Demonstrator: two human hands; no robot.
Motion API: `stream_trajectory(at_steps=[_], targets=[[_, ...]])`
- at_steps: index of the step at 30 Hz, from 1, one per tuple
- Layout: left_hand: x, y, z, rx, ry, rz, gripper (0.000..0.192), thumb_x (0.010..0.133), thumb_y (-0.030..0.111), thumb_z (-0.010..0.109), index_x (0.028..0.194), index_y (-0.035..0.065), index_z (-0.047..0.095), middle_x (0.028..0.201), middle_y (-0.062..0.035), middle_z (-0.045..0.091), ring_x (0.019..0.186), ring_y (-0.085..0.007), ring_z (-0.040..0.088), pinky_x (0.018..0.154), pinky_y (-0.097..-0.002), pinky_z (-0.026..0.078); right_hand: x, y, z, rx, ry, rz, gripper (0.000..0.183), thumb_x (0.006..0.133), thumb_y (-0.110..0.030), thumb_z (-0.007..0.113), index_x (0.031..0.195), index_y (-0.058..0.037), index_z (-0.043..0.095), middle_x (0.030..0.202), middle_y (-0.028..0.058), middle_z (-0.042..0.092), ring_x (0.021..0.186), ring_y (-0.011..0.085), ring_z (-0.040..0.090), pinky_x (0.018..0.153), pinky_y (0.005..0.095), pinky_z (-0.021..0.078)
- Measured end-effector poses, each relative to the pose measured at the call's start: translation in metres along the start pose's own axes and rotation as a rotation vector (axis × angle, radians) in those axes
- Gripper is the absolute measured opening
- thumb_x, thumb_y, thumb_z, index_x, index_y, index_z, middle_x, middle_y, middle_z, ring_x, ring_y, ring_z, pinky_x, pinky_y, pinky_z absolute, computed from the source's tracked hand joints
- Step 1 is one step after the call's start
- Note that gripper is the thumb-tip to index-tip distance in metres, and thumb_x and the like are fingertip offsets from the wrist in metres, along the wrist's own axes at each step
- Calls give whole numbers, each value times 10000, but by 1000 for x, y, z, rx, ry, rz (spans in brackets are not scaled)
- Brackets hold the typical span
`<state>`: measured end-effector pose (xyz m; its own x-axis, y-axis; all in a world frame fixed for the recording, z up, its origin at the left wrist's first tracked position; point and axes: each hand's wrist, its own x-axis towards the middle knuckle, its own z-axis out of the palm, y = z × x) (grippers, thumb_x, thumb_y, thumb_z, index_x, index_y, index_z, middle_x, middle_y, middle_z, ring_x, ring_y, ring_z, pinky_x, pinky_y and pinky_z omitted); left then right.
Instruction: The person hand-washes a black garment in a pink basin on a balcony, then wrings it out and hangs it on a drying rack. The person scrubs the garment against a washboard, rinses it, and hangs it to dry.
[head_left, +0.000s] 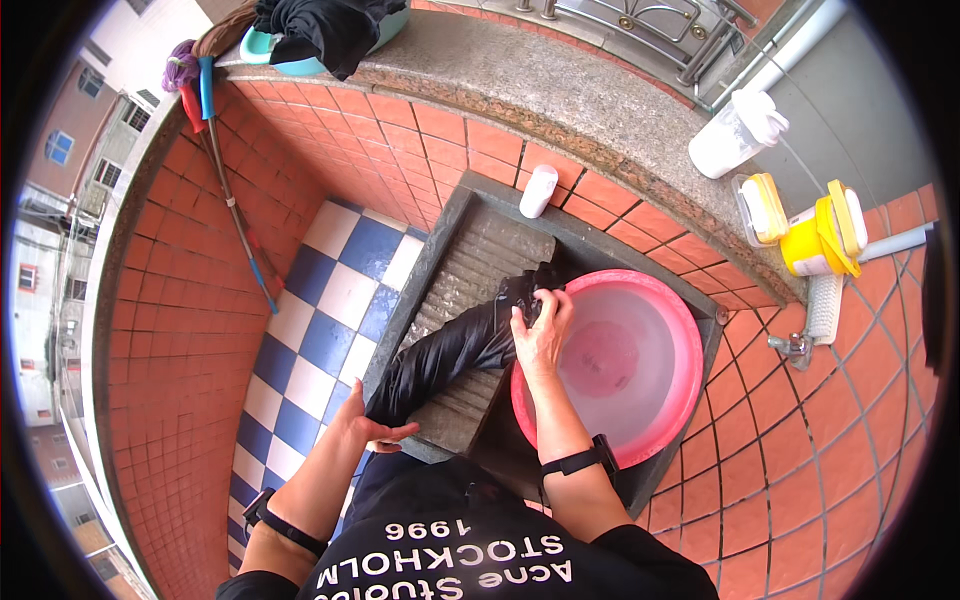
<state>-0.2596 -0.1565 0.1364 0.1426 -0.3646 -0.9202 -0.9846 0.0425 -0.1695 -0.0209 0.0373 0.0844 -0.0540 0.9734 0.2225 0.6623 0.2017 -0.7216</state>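
Observation:
A wet black garment (450, 360) lies bunched and stretched diagonally across the ribbed washboard (480, 247) of a dark stone sink. My left hand (382, 424) is at the garment's lower left end by the sink's edge, thumb and fingers spread; whether it grips any cloth is hidden. At the upper right end, my right hand (544, 330) rests with bent fingers at the crumpled cloth, beside the rim of a pink plastic basin (681, 315). Cloudy water fills part of the basin, which sits in the sink's deeper section. How firmly the right fingers hold the cloth cannot be told.
A white bottle (538, 191) stands on the sink's back edge. On the granite ledge are a lidded plastic jug (727, 139), a yellow tub (814, 240) and a teal basin (304, 66) with dark cloth. A metal tap (791, 345) and scrubbing brush (825, 311) are right; mops (225, 176) lean left.

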Motion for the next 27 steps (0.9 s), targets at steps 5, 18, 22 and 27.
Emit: stream_trajectory(at_steps=[5, 18, 22, 27], targets=[[22, -17, 3, -99, 129, -10, 977, 723, 662, 759, 1422, 91, 386, 1422, -229, 134, 1257, -425, 326, 921, -643, 494, 26, 6, -7, -206, -260, 189, 939, 771, -441, 777, 1544, -411, 244, 1622, 239, 79, 1448, 551, 106, 1102, 690, 232], [-68, -51, -28, 681, -446, 1912, 320, 653, -20, 647, 930, 72, 515, 964, -117, 562, 909, -240, 572, 829, -362, 471, 37, -7, 23, -37, -331, -81, 310, 724, -60, 606, 904, -254, 768, 1118, -46, 696, 1071, 289, 564, 916, 411, 487], [-114, -69, -19, 1110, -561, 2325, 310, 548, -45, 633, 838, 56, 587, 1141, -202, 527, 1096, -387, 547, 988, -485, 454, 35, -25, 46, 4, -304, -94, 150, 737, -104, 661, 789, -231, 722, 1018, -72, 692, 1026, 265, 555, 789, 528, 439], [-117, -72, 21, 1669, -824, 2343, 419, 566, 50, 741, 958, 197, 712, 1221, -144, 543, 1185, -403, 501, 987, -502, 432, 49, -46, 67, -236, -456, -46, 48, 796, -187, 672, 786, -178, 718, 1013, -37, 683, 1061, 275, 521, 836, 566, 403]])
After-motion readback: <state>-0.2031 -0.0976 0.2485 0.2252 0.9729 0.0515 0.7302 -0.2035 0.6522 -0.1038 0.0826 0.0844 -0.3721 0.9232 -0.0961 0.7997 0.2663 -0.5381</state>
